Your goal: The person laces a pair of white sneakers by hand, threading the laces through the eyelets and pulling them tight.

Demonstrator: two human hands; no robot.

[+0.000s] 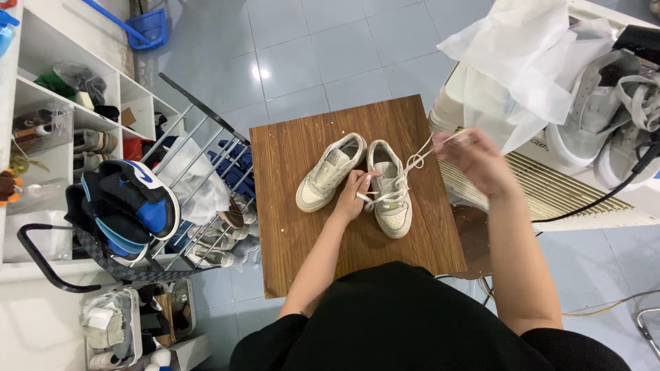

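Matt wood-grain table (289,227), glossy floor tiles (330,48)

Two small cream sneakers are sitting side by side on a wooden board (289,247), toes pointing toward the person. The left shoe (328,172) is lying angled, its toe swung outward, tongue open and no lace visible. The right shoe (390,187) is standing upright, partly laced. Its white lace (421,156) is stretching up and to the right, pulled taut from the eyelets, with loose loops crossing over the tongue.
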